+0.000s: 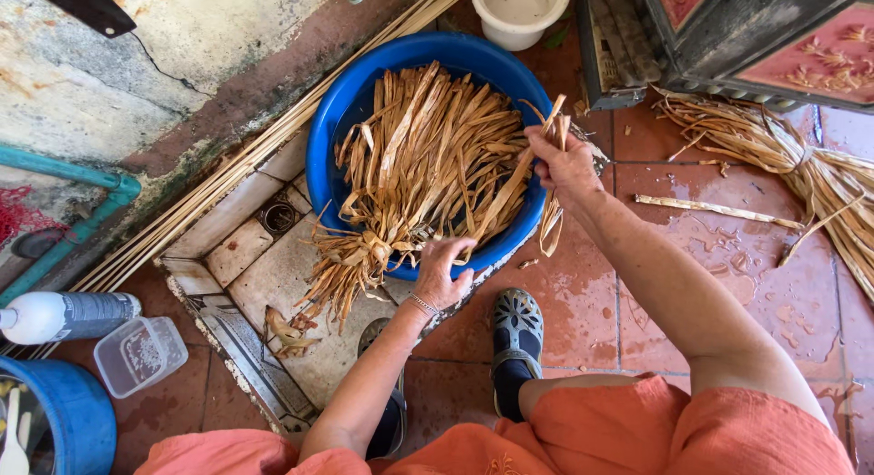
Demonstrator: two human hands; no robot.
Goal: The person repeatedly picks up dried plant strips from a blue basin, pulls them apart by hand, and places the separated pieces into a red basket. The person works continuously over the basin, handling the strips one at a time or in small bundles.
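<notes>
Dried leaf strips (428,165) fill the blue basin (328,120), spilling over its near rim. Our right hand (563,161) grips a few strips at the basin's right edge; our left hand (443,273) presses the heap. Pulling slowly should keep strips untangled.

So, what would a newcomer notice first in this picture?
First the round blue basin at the top centre, heaped with tan dried leaf strips that spill over its near rim. The right hand lifts a few strips at the basin's right edge, and the left hand rests on the near rim. Another bundle lies on the wet red tiles, right.
</notes>
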